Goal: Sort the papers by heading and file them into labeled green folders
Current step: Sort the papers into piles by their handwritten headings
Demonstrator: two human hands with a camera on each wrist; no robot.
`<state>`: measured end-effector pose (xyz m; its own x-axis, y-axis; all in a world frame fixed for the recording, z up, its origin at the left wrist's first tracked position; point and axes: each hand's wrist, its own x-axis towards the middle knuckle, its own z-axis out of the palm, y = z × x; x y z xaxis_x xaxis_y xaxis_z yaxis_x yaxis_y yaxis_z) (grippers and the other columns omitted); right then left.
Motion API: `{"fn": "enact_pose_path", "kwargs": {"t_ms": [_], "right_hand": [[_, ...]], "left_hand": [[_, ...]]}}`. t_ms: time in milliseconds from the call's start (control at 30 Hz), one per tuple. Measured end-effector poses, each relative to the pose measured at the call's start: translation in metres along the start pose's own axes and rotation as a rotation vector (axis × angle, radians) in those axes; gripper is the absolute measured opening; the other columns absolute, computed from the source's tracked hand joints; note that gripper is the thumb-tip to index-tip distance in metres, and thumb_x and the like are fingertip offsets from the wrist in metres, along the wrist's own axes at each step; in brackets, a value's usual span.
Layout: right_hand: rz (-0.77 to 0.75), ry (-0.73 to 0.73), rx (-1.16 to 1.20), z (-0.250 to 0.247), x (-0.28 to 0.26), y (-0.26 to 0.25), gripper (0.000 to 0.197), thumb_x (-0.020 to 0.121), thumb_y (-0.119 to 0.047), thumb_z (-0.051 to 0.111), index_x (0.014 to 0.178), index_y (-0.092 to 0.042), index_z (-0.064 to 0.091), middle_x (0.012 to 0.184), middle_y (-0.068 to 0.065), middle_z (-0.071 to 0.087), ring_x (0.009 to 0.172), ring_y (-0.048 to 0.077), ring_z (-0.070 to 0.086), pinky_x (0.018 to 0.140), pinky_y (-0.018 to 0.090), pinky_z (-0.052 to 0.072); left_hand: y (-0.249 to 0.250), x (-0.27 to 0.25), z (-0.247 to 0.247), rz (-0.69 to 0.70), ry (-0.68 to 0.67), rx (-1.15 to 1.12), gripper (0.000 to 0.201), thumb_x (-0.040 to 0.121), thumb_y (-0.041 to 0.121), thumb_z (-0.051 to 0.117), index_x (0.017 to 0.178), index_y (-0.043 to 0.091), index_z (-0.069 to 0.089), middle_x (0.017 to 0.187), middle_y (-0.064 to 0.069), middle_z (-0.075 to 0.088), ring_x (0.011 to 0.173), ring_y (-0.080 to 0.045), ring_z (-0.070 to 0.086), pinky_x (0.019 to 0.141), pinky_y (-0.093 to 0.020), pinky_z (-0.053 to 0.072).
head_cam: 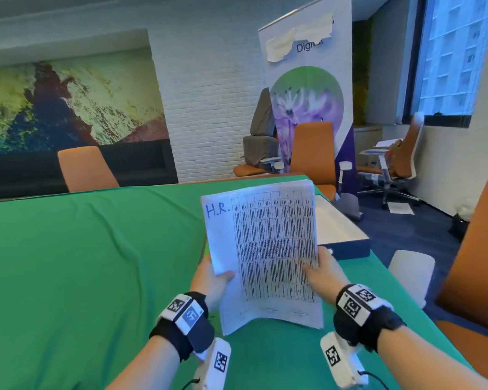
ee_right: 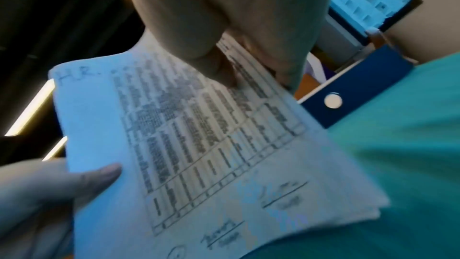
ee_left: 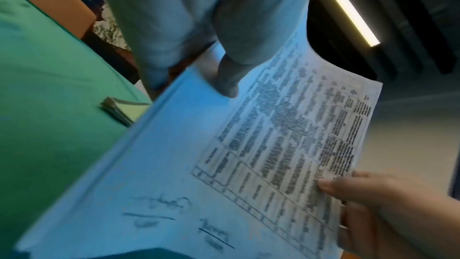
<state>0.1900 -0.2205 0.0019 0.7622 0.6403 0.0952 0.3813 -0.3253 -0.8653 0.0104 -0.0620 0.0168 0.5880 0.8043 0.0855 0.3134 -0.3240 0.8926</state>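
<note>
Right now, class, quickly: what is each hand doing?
Left hand: holds the stack of papers by its left edge, thumb on top.
Right hand: holds the same stack by its right edge.

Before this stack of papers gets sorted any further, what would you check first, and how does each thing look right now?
1. Top sheet's heading readable: ok. The stack of papers shows "H.R." handwritten at its top left corner.
2. Left hand holding the stack: ok, thumb on top at the left edge.
3. Right hand holding the stack: ok, thumb on the printed table at the right edge.
4. Stack's lower edge supported: ok, it rests on the green table cover.
5. Matching labelled green folder within reach: cannot tell, none is clearly visible.
6. Headings on the sheets underneath: cannot tell, they are hidden.
</note>
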Motion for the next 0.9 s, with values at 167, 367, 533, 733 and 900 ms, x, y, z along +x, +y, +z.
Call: {"fn": "enact_pose_path", "kwargs": {"t_ms": [167,367,533,733,900], "right_hand": [[0.003,-0.143,-0.215,-0.026,0.002,0.006,0.015,0.086,-0.019,0.064,0.100,-0.018,0.058,0.095,0.007,0.065,0.068,0.019,0.065,0.053,0.028,0.057],[-0.074,-0.134,-0.292,-0.045,-0.005,-0.005,0.010,0.082,-0.020,0.070,0.089,-0.020,0.062,0.091,-0.002,0.067,0.083,0.015,0.063,0.077,0.029,0.050],[0.089,-0.383,-0.471,-0.040,-0.013,0.002,0.003,0.082,-0.011,0.065,0.081,-0.009,0.064,0.075,0.006,0.070,0.063,0.018,0.068,0.058,0.027,0.057],[0.213,-0.404,-0.874,-0.024,-0.005,0.025,0.024,0.079,-0.027,0.070,0.092,-0.011,0.057,0.099,0.006,0.066,0.091,0.022,0.065,0.077,0.030,0.053],[0.066,-0.345,-0.785,-0.017,0.025,0.011,0.052,0.086,-0.034,0.061,0.133,-0.018,0.046,0.137,0.002,0.048,0.121,0.021,0.051,0.102,0.034,0.043]], "left_hand": [[0.003,0.004,-0.014,-0.027,-0.137,0.116,0.036,0.082,0.014,0.070,0.115,0.009,0.057,0.109,-0.004,0.067,0.094,-0.024,0.065,0.085,-0.036,0.052],[0.027,0.008,-0.028,0.048,-0.110,0.085,0.026,0.078,0.010,0.073,0.101,0.012,0.061,0.098,-0.002,0.067,0.090,-0.022,0.066,0.078,-0.033,0.054],[0.002,-0.004,-0.010,-0.099,-0.362,0.307,0.016,0.076,0.015,0.076,0.084,0.012,0.062,0.089,-0.008,0.071,0.072,-0.020,0.069,0.066,-0.036,0.058],[-0.017,-0.001,0.004,-0.259,-0.462,0.536,0.028,0.081,0.024,0.071,0.088,-0.002,0.065,0.088,-0.020,0.072,0.057,-0.025,0.062,0.069,-0.043,0.059],[-0.013,0.035,0.004,-0.176,-0.368,0.697,0.025,0.086,0.025,0.064,0.106,0.009,0.063,0.089,-0.005,0.065,0.068,-0.018,0.060,0.061,-0.028,0.053]]}}
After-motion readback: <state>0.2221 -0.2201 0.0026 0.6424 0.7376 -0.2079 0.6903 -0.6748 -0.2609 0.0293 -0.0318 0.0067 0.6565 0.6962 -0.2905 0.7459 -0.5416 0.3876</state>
